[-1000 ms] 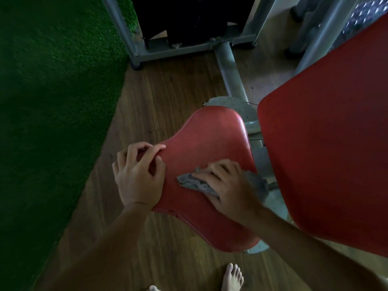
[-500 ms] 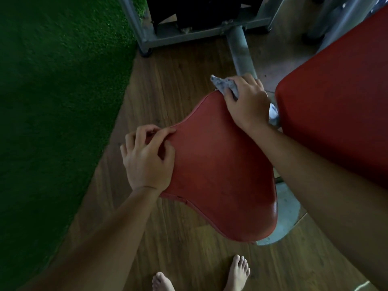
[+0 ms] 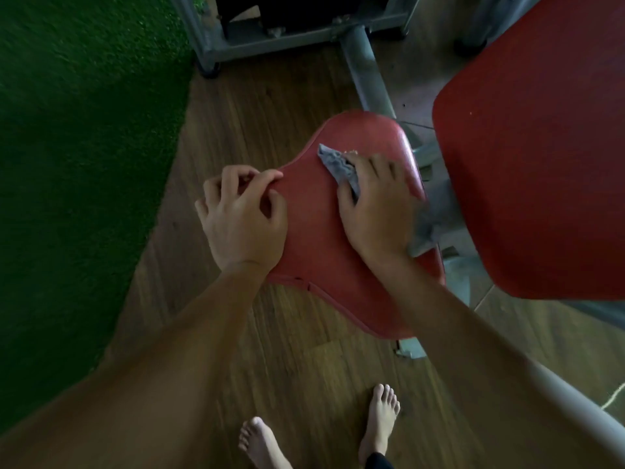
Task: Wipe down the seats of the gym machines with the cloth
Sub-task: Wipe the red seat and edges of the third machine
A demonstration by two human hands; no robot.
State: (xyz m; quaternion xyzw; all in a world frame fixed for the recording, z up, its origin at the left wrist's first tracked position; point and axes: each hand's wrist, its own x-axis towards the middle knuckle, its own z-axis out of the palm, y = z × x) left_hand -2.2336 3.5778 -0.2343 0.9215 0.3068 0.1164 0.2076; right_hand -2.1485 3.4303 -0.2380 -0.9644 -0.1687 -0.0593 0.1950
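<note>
A red padded seat of a gym machine lies below me in the head view. My right hand lies flat on a grey cloth and presses it onto the seat's far half. One corner of the cloth sticks out past my fingers; another part hangs off the seat's right edge. My left hand grips the seat's left edge, fingers curled over the rim and thumb on top.
A large red back pad stands close on the right. Grey metal frame tubes run beyond the seat. Green turf covers the left; wooden floor is underneath. My bare feet stand near the seat.
My right hand swept the cloth from the seat's near part up to its far tip, then drew it back toward the middle. My left hand kept its hold on the left edge.
</note>
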